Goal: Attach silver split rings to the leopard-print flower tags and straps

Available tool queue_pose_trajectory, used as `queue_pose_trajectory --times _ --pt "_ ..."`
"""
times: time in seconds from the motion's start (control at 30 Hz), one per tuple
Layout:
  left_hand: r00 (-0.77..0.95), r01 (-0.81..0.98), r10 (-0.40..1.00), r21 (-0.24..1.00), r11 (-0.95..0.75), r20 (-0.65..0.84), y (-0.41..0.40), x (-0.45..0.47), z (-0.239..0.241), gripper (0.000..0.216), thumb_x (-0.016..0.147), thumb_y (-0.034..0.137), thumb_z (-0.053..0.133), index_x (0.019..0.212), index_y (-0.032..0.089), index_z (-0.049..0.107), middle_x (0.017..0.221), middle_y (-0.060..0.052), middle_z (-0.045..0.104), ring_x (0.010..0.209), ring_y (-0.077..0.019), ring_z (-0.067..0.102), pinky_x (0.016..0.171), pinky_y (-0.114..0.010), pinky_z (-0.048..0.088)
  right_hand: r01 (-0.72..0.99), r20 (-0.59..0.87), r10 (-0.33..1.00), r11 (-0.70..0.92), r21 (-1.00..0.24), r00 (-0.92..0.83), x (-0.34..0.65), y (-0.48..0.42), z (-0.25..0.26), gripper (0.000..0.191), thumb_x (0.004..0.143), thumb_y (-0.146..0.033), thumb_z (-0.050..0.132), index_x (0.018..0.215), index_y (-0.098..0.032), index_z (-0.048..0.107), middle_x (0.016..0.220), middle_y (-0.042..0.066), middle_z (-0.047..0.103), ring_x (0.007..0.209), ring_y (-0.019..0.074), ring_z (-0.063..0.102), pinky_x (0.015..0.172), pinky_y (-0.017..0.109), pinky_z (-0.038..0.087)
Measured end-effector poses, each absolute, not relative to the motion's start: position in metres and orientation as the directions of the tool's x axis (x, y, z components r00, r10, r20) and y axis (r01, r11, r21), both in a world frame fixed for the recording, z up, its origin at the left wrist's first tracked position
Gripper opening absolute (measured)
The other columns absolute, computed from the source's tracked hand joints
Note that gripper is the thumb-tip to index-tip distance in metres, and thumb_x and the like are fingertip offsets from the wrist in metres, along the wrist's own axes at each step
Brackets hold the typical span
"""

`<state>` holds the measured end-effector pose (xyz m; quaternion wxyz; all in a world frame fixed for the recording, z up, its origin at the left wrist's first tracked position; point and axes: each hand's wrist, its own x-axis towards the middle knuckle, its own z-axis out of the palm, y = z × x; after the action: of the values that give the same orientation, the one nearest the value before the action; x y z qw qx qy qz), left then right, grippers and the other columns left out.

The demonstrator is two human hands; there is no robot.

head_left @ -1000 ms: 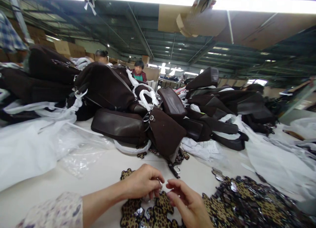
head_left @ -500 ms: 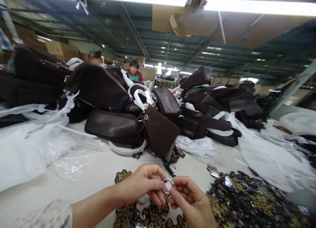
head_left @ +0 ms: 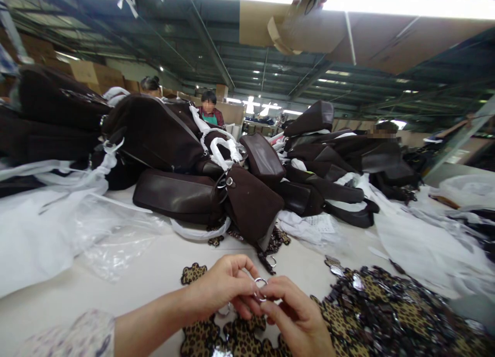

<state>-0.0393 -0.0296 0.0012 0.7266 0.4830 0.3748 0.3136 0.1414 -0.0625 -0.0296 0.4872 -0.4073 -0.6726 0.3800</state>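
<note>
A silver metal ring (head_left: 261, 281) is pinched between my two hands above the table. My left hand (head_left: 228, 285) grips its left side with thumb and fingers. On the other side my right hand (head_left: 292, 308) has closed its thumb and index finger on the ring; the fingertips nearly meet and hide part of it. Beneath the hands lie leopard-print pieces (head_left: 199, 336) with dark scalloped edges. Another leopard-print piece (head_left: 194, 272) shows just beyond my left wrist.
A heap of leopard-print pieces and dark straps (head_left: 379, 305) covers the right side. Dark brown handbags (head_left: 253, 205) are piled across the back, some with white-wrapped handles. Clear plastic and white sheeting (head_left: 34, 238) lie at left. A person in a green apron (head_left: 210, 118) is beyond the bags.
My right hand has shifted slightly left, its fingers closing further over the ring. Less of the ring shows between the hands. My left hand keeps its hold.
</note>
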Motion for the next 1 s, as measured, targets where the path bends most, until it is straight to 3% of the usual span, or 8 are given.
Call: queue_pose_trajectory --times 0.07,0.2,0.3,0.47,0.57,0.7,0.87,1.0 --pt "0.557 -0.118 0.804 0.939 0.324 -0.207 -0.030 -0.041 0.002 0.030 0.071 0.031 0.069 0.092 0.015 0.054 0.073 -0.006 0.072 0.062 -0.0168 0.069 0.055 -0.024 0.051 0.150 0.284 0.944 0.309 -0.939 -0.169 0.143 -0.062 -0.030 0.008 0.082 -0.031 0.072 0.080 -0.025 0.077 0.076 0.002 0.072 0.059 0.0157 0.064 0.052 0.021 0.054" --pt "0.606 -0.150 0.787 0.955 0.254 -0.114 -0.031 -0.042 0.006 0.030 0.075 0.025 0.063 0.103 0.015 0.056 0.077 -0.004 0.072 0.063 -0.0136 0.066 0.061 -0.025 0.050 -0.012 0.111 0.993 0.111 -0.994 -0.046 0.143 -0.064 -0.032 0.029 0.079 -0.048 0.074 0.071 -0.020 0.071 0.052 -0.003 0.065 0.047 0.0107 0.058 0.048 0.017 0.050" --pt "0.561 -0.133 0.828 0.983 0.126 -0.030 -0.033 -0.039 0.008 0.035 0.072 0.020 0.066 0.107 0.015 0.064 0.078 -0.001 0.067 0.064 -0.0097 0.059 0.061 -0.021 0.046 -0.177 0.025 0.994 0.006 -0.984 -0.104 0.138 -0.065 -0.029 0.039 0.076 -0.054 0.075 0.069 -0.017 0.066 0.053 -0.002 0.067 0.041 0.0076 0.057 0.040 0.014 0.047" --pt "0.491 -0.088 0.870 0.992 0.094 -0.039 -0.038 -0.035 0.007 0.016 0.075 0.028 0.064 0.077 0.013 0.068 0.063 0.000 0.060 0.057 -0.0098 0.054 0.055 -0.020 0.042 -0.381 -0.093 0.975 -0.166 -0.910 -0.204 0.128 -0.068 -0.025 0.042 0.076 -0.057 0.074 0.072 -0.017 0.059 0.055 -0.003 0.069 0.031 0.0038 0.055 0.029 0.007 0.035" --pt "0.479 -0.065 0.873 0.988 0.142 -0.094 -0.038 -0.034 0.004 0.020 0.074 0.032 0.064 0.071 0.013 0.064 0.055 0.002 0.057 0.049 -0.0092 0.051 0.047 -0.019 0.040 -0.278 -0.068 0.990 -0.101 -0.955 -0.126 0.130 -0.069 -0.027 0.042 0.076 -0.057 0.074 0.072 -0.017 0.063 0.050 -0.006 0.063 0.028 0.0015 0.046 0.029 0.008 0.033" --pt "0.496 -0.078 0.858 0.976 0.201 -0.137 -0.035 -0.034 -0.001 0.018 0.071 0.032 0.065 0.070 0.014 0.061 0.058 0.000 0.061 0.048 -0.0098 0.054 0.043 -0.018 0.040 -0.068 0.116 0.993 0.117 -0.991 0.024 0.142 -0.067 -0.033 0.032 0.071 -0.048 0.082 0.090 -0.023 0.073 0.064 -0.002 0.070 0.049 0.0121 0.063 0.040 0.017 0.053" --pt "0.531 -0.080 0.833 0.969 0.234 -0.157 -0.037 -0.033 0.002 0.025 0.070 0.038 0.068 0.068 0.014 0.060 0.055 0.001 0.060 0.046 -0.0090 0.053 0.042 -0.018 0.040 0.170 0.282 0.956 0.292 -0.941 -0.085 0.157 -0.065 -0.034 0.018 0.076 -0.027 0.079 0.094 -0.029 0.077 0.076 0.001 0.080 0.058 0.0181 0.071 0.056 0.023 0.060" --pt "0.561 -0.041 0.807 0.968 0.249 -0.184 -0.041 -0.035 0.006 0.027 0.071 0.039 0.068 0.069 0.013 0.061 0.055 0.001 0.060 0.045 -0.0082 0.052 0.042 -0.018 0.040 0.174 0.294 0.946 0.316 -0.933 -0.137 0.158 -0.066 -0.030 0.023 0.074 -0.019 0.077 0.094 -0.030 0.077 0.073 -0.001 0.079 0.057 0.0174 0.070 0.054 0.021 0.056"
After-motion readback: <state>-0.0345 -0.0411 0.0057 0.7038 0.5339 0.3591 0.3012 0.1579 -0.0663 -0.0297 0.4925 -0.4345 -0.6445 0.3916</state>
